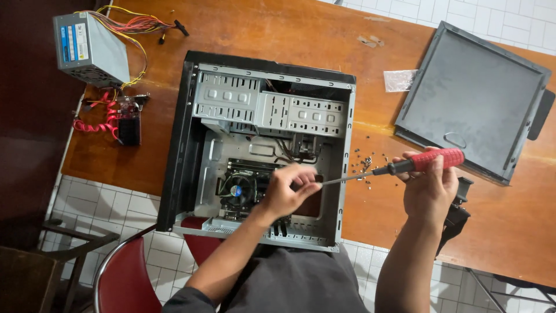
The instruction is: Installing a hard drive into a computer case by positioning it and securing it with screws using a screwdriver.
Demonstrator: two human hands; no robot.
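two hands shared a stiff, light screwdriver [399, 167]: right hand [430, 186] clamped its red handle, left hand [286, 191] fingers pinched the slim shaft inside the open computer case [185, 139] at the table's [509, 220] near edge.

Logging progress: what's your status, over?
Left hand pinching screwdriver tip inside open computer case. Right hand gripping red screwdriver handle. Nothing obstructing.

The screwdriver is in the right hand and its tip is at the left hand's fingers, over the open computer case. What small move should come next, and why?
Probably lower the tip into the case. The right hand holds the red-handled screwdriver nearly level, the left hand pinches its tip above the motherboard, and loose screws lie on the table. Whether a screw sits on the tip is not visible.
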